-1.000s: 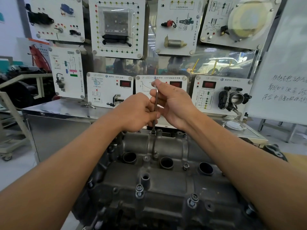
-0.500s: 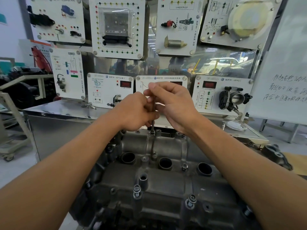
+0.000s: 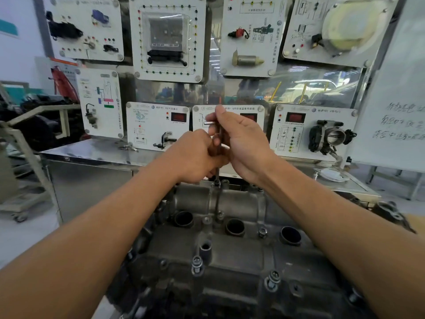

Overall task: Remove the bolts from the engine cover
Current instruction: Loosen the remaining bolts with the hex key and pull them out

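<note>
Gripped lower shaft of hex key [image 3: 218, 132] in curled left hand [image 3: 195, 155]; pinched bent top in right hand [image 3: 243, 143] fingers. Held key upright, long axis vertical, tip on bolt [image 3: 216, 183] at 12 o'clock edge of engine cover [image 3: 230, 256], at 6 o'clock from both hands, left nearer. Could not read whiteboard [image 3: 400, 125] handwriting.

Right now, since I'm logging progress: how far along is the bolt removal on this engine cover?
Done: no removed bolt shows. In hand: the left hand and right hand hold a hex key upright in the far-edge bolt. Left: the near-left bolt, near-right bolt and a mid-cover bolt still stand in the engine cover.
</note>
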### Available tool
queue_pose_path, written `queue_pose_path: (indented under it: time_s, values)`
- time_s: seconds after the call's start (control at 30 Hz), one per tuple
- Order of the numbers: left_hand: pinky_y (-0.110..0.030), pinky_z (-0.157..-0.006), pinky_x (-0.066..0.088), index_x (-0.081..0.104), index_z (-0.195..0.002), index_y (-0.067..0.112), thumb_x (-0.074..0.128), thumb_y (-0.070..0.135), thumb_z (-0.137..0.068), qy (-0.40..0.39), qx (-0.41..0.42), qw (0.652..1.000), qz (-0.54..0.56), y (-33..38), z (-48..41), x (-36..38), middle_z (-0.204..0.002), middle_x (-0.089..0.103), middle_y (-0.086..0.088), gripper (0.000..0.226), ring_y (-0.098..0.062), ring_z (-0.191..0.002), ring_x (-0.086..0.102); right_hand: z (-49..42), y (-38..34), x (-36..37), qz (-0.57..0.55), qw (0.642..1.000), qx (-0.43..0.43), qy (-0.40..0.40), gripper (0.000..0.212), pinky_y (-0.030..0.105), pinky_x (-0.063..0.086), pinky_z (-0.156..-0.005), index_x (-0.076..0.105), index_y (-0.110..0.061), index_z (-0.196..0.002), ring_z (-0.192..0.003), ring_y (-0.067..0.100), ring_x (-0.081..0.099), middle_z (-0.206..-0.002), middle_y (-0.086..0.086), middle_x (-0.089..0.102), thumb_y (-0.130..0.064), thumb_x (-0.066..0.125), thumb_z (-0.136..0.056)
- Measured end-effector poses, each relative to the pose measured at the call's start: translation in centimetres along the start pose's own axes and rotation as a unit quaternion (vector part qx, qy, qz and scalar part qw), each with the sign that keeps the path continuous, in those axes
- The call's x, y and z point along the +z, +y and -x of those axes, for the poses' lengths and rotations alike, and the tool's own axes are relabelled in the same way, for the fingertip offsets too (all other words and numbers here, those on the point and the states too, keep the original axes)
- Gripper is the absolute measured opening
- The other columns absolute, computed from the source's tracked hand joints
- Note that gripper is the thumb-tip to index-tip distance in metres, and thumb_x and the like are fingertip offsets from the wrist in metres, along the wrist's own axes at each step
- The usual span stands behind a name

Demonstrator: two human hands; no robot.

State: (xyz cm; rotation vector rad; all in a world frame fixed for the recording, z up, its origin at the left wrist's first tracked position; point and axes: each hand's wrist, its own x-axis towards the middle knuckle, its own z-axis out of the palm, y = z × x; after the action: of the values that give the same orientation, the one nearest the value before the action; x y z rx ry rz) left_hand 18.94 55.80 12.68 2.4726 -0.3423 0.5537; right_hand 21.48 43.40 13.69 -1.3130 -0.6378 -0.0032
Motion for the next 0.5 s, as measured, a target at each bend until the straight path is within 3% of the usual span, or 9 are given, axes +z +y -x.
queue_pose_path:
  time_s: [0.1,0.2,0.27,0.37,0.5]
  values:
    - [-0.04,-0.071,0.061,0.066,-0.09,0.014,0.069,0.021,-0.089,-0.004,0.018,1.0,-0.002,0.25,0.11,-0.08,-0.069,0.072,-0.004,0.008,-0.014,-0.061,0.071,0.7,0.24,0.08,0.085,0.995,-0.046,-0.015,0.031,0.02,0.044,-0.058,0.068,-0.015,-0.068,-0.054,0.007,0.048,-0.059,-0.002,0.055,-0.029,0.064,-0.096]
    - [-0.041,-0.074,0.059,0.068,-0.092,0.013,0.069,0.022,-0.087,-0.004,0.031,0.999,-0.02,0.43,0.25,-0.11,-0.073,0.073,-0.004,0.01,-0.015,-0.065,0.071,1.1,-0.02,-0.33,0.104,0.99,-0.093,-0.017,0.006,0.023,0.048,-0.063,0.07,-0.019,-0.092,-0.057,0.006,0.055,-0.058,-0.009,0.061,-0.013,0.07,-0.091]
    - [-0.041,-0.076,0.058,0.07,-0.096,0.011,0.07,0.024,-0.087,-0.007,0.018,1.0,-0.01,0.41,0.3,-0.18,-0.075,0.074,-0.005,0.015,-0.017,-0.068,0.071,1.06,-0.16,-0.51,0.089,0.992,-0.089,-0.008,0.017,0.027,0.048,-0.064,0.066,-0.02,-0.102,-0.056,0.01,0.054,-0.059,-0.004,0.061,-0.009,0.071,-0.09]
    - [-0.04,-0.078,0.057,0.068,-0.099,0.011,0.069,0.024,-0.087,-0.009,0.025,0.999,-0.03,0.59,0.46,-0.21,-0.074,0.074,-0.004,0.018,-0.014,-0.068,0.071,1.14,-0.29,-0.13,0.128,0.987,-0.097,-0.014,0.01,0.031,0.048,-0.066,0.067,-0.018,-0.085,-0.057,0.011,0.053,-0.058,-0.002,0.059,-0.011,0.072,-0.089]
    - [-0.044,-0.078,0.057,0.065,-0.094,0.01,0.07,0.019,-0.086,-0.018,0.027,0.999,-0.022,0.78,0.46,-0.27,-0.075,0.072,-0.008,0.013,-0.022,-0.072,0.07,0.98,-0.17,-0.07,0.142,0.984,-0.105,-0.032,0.028,0.038,0.042,-0.068,0.056,-0.014,-0.067,-0.065,0.023,0.045,-0.065,0.012,0.049,-0.02,0.073,-0.088]
